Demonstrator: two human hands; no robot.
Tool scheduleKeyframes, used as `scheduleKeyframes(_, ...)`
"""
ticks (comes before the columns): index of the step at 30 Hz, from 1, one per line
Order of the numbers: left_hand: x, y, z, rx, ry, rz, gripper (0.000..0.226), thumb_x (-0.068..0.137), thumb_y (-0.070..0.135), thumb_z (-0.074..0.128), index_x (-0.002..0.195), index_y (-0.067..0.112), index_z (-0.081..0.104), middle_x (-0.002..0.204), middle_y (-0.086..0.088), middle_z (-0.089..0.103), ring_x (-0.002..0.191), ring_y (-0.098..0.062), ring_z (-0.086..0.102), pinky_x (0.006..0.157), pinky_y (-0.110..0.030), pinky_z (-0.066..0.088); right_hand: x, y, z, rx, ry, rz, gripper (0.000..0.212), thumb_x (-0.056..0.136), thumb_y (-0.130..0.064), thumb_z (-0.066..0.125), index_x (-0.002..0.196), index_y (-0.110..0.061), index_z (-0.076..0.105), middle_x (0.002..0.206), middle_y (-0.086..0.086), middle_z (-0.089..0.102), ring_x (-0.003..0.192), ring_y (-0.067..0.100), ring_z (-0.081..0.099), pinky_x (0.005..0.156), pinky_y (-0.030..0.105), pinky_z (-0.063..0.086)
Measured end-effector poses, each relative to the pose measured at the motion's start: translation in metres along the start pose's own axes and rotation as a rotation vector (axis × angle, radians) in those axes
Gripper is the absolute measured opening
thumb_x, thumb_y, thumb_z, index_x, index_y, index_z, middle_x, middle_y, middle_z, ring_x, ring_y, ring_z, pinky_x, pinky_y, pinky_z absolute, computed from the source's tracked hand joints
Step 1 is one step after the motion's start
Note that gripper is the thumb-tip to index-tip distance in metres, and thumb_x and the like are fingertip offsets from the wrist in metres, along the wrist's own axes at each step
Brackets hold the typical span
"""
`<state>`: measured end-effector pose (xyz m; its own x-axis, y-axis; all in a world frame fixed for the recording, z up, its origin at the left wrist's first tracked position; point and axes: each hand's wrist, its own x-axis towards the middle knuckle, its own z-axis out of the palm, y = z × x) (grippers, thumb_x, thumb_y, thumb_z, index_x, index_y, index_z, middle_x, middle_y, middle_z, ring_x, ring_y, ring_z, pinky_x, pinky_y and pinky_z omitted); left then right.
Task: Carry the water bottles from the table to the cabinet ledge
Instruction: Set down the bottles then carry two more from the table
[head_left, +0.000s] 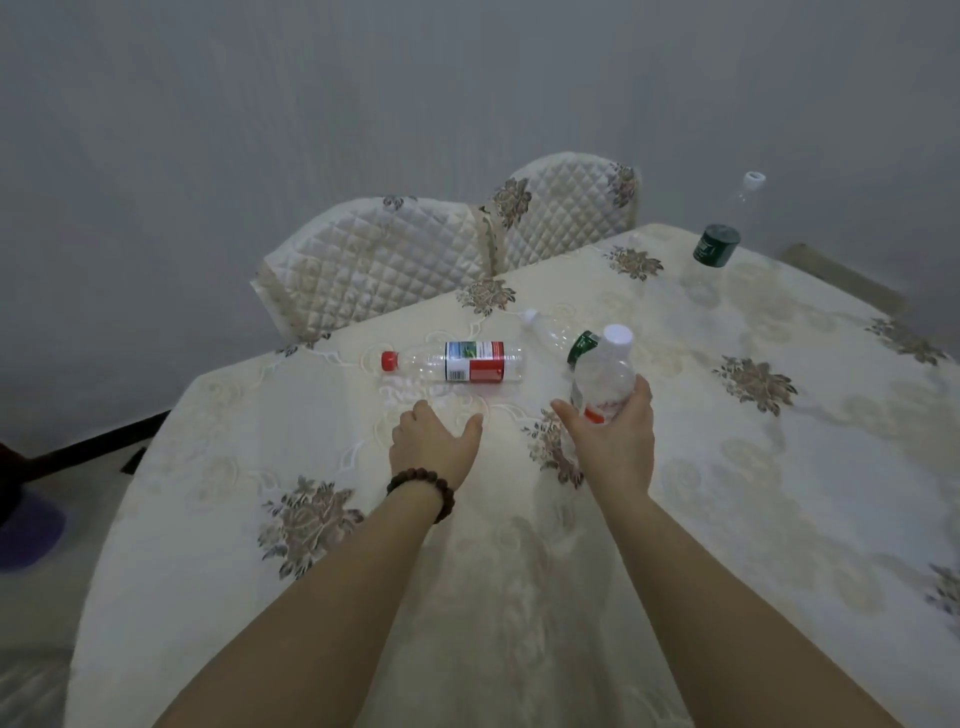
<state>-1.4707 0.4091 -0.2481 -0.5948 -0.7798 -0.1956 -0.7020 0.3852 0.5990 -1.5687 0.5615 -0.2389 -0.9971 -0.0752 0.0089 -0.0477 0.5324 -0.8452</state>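
My right hand (615, 434) grips a clear bottle with a white cap (605, 371), upright and lifted just above the table (727, 467). My left hand (434, 441), with a bead bracelet at the wrist, hovers open just short of a red-capped bottle with a red label (457, 361) that lies on its side. Behind the held bottle lies a clear bottle with a green label (558, 335), white cap pointing left. At the far right stands a tall clear bottle with a dark green label (717, 245) and white cap.
A cream floral cloth covers the table. Two quilted chair backs (395, 260) stand along the far edge against a grey wall. Floor shows at the left, with a purple object (28, 535) on it. No cabinet ledge is in view.
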Motion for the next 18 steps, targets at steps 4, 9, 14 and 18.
scheduleKeyframes(4,0.062,0.029,0.021,-0.262,-0.007,-0.339,0.097,0.074,0.073,0.056,0.133,-0.001,0.035,0.134,-0.018,0.044,0.123,-0.033,0.045,0.098,-0.044,0.040,0.013,0.007,0.015,0.038,0.121,-0.039,0.083,0.070,-0.047,0.077,0.135,-0.019,0.034,0.127,0.005,0.054,0.112,0.027,0.055,0.083,0.039,0.049)
scheduleKeyframes(9,0.119,0.047,0.036,-0.452,0.010,-0.615,0.101,0.072,0.083,0.042,0.126,-0.002,0.045,0.123,-0.014,0.050,0.112,-0.028,0.051,0.083,-0.037,0.041,0.022,0.017,0.014,0.052,0.148,-0.086,0.069,0.073,-0.042,0.077,0.127,-0.022,0.039,0.113,0.001,0.059,0.097,0.024,0.059,0.073,0.033,0.046)
scheduleKeyframes(14,0.154,0.052,0.038,-0.573,0.106,-0.695,0.094,0.069,0.082,0.049,0.114,-0.001,0.046,0.112,-0.012,0.056,0.099,-0.028,0.058,0.075,-0.038,0.046,0.027,0.023,0.011,0.059,0.125,-0.101,0.065,0.071,-0.042,0.079,0.121,-0.024,0.041,0.110,-0.001,0.060,0.096,0.021,0.059,0.075,0.035,0.048)
scheduleKeyframes(18,0.163,0.052,0.046,-0.621,0.123,-0.681,0.090,0.066,0.071,0.066,0.118,0.001,0.045,0.116,-0.013,0.057,0.101,-0.030,0.059,0.084,-0.042,0.051,0.030,0.024,0.011,0.066,0.117,-0.099,0.065,0.071,-0.041,0.079,0.122,-0.026,0.041,0.111,-0.004,0.059,0.095,0.019,0.059,0.074,0.033,0.046)
